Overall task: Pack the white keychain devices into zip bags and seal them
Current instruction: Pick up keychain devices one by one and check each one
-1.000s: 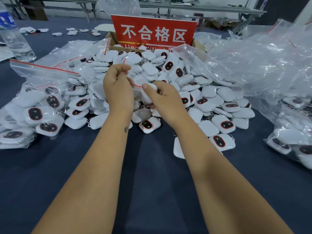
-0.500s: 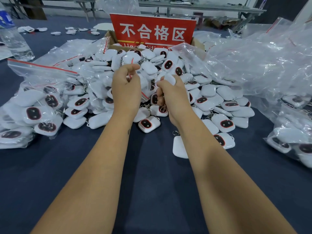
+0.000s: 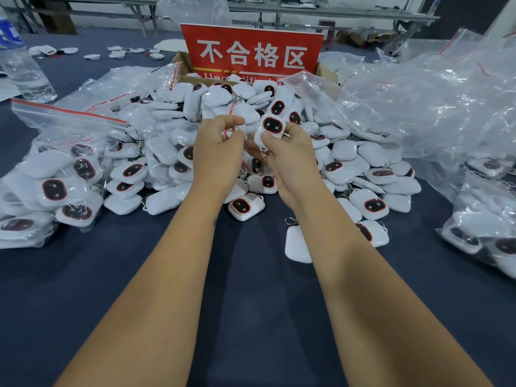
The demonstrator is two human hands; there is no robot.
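A big pile of white keychain devices (image 3: 346,160) with dark oval faces covers the middle of the dark blue table (image 3: 251,289). My left hand (image 3: 216,152) pinches the red-striped mouth of a small clear zip bag (image 3: 245,160) that hangs between my hands over the pile. My right hand (image 3: 290,160) grips one white keychain device (image 3: 270,129), face up, right at the bag's mouth. The bag's lower part is mostly hidden by my hands.
A filled zip bag (image 3: 55,174) lies at the left, more filled bags (image 3: 485,233) at the right. A heap of clear bags (image 3: 424,104) sits back right. A red sign (image 3: 252,51) stands in a cardboard box behind the pile. A water bottle (image 3: 22,68) stands far left.
My right hand has lifted a device from the pile and brought it to the bag's mouth. My left hand has kept hold of the bag and shifted slightly right.
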